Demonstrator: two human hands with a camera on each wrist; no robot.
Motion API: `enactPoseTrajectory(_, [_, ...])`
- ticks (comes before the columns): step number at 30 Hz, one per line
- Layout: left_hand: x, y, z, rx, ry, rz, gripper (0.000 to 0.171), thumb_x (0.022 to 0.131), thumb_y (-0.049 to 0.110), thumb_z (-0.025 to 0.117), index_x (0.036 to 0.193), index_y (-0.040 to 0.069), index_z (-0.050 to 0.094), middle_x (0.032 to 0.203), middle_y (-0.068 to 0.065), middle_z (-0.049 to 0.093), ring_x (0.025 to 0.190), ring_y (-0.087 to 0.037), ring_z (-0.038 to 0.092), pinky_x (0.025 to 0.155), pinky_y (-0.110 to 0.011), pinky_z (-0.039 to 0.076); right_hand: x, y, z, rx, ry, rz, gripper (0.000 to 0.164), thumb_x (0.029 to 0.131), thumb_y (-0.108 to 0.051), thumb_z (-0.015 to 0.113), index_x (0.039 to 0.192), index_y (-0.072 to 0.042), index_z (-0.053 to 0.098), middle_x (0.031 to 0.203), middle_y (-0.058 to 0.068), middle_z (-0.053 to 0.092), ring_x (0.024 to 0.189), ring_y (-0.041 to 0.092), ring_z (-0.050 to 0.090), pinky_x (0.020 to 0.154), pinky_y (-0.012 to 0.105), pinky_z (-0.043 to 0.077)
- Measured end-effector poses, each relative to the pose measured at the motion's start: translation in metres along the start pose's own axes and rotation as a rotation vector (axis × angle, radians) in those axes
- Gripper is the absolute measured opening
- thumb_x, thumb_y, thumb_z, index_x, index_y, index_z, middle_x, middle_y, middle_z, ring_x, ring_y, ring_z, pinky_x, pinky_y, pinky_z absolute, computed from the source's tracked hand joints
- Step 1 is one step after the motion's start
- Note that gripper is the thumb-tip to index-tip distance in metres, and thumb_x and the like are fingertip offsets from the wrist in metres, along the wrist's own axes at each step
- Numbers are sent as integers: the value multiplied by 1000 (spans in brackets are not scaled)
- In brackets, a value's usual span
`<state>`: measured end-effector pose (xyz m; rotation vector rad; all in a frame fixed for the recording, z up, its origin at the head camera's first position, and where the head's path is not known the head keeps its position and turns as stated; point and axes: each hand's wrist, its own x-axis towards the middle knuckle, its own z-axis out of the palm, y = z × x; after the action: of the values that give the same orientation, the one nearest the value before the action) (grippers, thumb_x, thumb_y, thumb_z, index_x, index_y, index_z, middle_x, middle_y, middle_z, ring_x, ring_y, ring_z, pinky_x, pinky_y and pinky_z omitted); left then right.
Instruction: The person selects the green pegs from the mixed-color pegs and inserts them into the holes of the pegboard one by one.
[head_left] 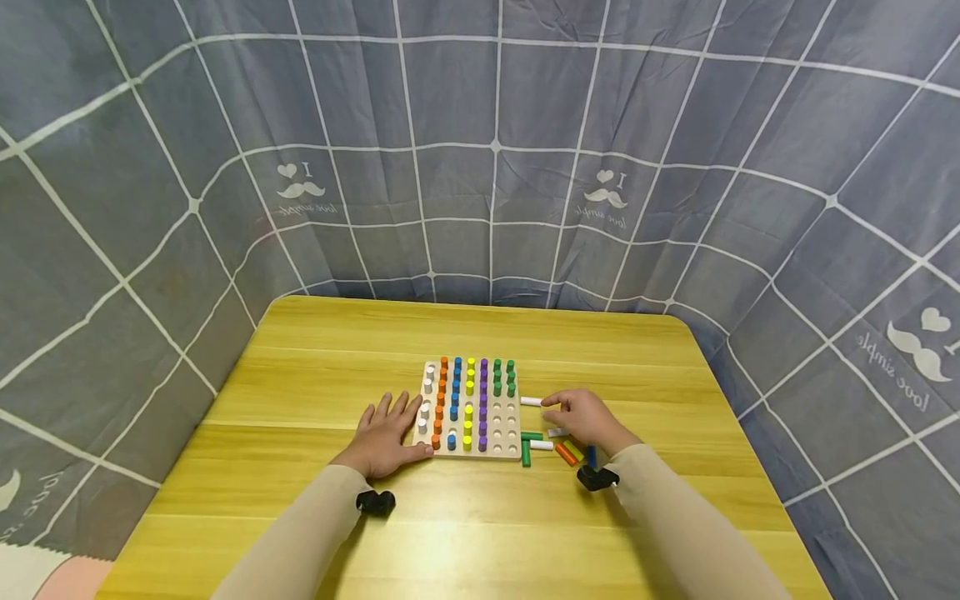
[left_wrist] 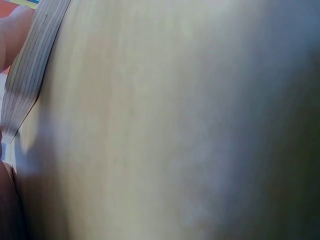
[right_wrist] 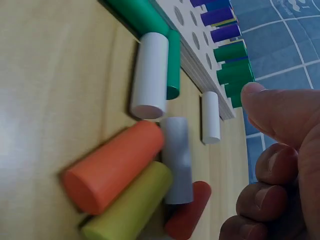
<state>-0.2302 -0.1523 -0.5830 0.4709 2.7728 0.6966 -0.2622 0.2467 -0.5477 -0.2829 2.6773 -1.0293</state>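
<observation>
A wooden pegboard [head_left: 513, 451] lies on the table, with columns of white, orange, blue, yellow, purple and green pegs [head_left: 497, 377]; the lower green columns show bare holes. Fingers spread, my left hand [head_left: 384, 439] rests at the board's left side, its thumb on the near left corner. My right hand [head_left: 590, 417] hovers right of the board, thumb and index finger pointing at a loose white peg [head_left: 531, 402]. In the right wrist view that peg lies against the board's edge, apart from the thumb [right_wrist: 280, 112], and the other fingers are loosely curled with nothing showing in them.
Beside the board's near right corner lie loose pegs: two green [head_left: 526, 455], a white [head_left: 541, 446], an orange [head_left: 566, 454], a yellow [head_left: 573, 452] and a blue [head_left: 592, 456]. A red peg [right_wrist: 189, 212] lies partly under a greyish white one [right_wrist: 177, 160]. A grey checked curtain [head_left: 457, 183] surrounds the table.
</observation>
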Motion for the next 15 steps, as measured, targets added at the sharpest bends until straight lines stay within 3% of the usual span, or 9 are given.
enactPoseTrajectory(9, [2, 0, -1, 24, -22, -23, 102, 94, 71, 60, 172, 23, 14, 177, -18, 11, 163, -47, -2, 128, -69, -2, -12, 2, 5, -40, -65, -14, 15, 99, -22, 73, 110, -18, 82, 59, -4, 50, 54, 10, 41, 57, 26, 38])
enactPoseTrajectory(15, [3, -1, 0, 47, -54, -45, 102, 95, 73, 57, 172, 27, 9, 178, -14, 7, 164, -44, -5, 129, -66, -3, -15, 4, 10, -33, -115, -35, 11, 95, -16, 76, 103, -16, 82, 61, -5, 54, 57, 10, 48, 58, 25, 42])
